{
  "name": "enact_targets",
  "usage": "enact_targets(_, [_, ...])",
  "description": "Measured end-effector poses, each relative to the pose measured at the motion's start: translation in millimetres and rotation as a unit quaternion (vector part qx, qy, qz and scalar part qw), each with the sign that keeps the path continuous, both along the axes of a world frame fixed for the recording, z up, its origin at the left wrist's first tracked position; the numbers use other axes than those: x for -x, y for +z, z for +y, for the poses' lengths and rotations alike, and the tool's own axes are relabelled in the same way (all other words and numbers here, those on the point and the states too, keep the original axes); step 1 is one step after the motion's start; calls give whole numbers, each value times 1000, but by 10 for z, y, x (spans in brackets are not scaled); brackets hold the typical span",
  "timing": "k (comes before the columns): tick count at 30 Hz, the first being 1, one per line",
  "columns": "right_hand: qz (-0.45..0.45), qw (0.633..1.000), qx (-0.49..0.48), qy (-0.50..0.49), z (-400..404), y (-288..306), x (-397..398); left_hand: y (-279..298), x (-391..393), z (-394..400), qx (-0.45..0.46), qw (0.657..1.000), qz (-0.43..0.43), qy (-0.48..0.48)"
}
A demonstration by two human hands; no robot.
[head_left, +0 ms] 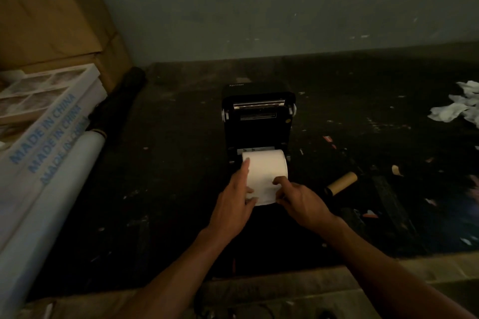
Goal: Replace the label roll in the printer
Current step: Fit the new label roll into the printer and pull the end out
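A black label printer [258, 122] stands on the dark table with its lid tipped up and back. A white label roll [267, 171] lies in its open bay, the free end drawn toward me. My left hand [234, 204] rests on the roll's left side, forefinger stretched along it and thumb on the paper's front edge. My right hand [300, 199] pinches the right front edge of the paper. An empty brown cardboard core [342, 182] lies on the table just right of the printer.
Stacked white boxes [44, 122] and cardboard cartons [59, 28] crowd the left, with a white tube [64, 176] and a dark roll [119, 98] beside them. Crumpled white paper [456, 109] and small scraps litter the right side. A wall stands close behind.
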State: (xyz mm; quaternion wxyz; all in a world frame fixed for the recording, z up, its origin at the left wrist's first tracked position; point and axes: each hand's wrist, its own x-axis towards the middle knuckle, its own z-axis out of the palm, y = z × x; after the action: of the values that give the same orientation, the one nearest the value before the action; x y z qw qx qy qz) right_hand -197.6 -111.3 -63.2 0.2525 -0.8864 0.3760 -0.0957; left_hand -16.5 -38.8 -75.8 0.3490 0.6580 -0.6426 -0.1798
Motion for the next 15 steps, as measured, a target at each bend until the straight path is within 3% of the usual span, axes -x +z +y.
enact_targets(5, [1, 1000, 11, -14, 29, -33, -10, -97, 70, 38, -50, 993, -64, -81])
enact_targets(12, [-20, 997, -55, -45, 19, -79, 11, -48, -12, -31, -70, 977, -159, -123])
enact_targets(15, [-37, 997, -42, -46, 47, -86, 40, -2, -13, -31, -89, 974, -168, -123])
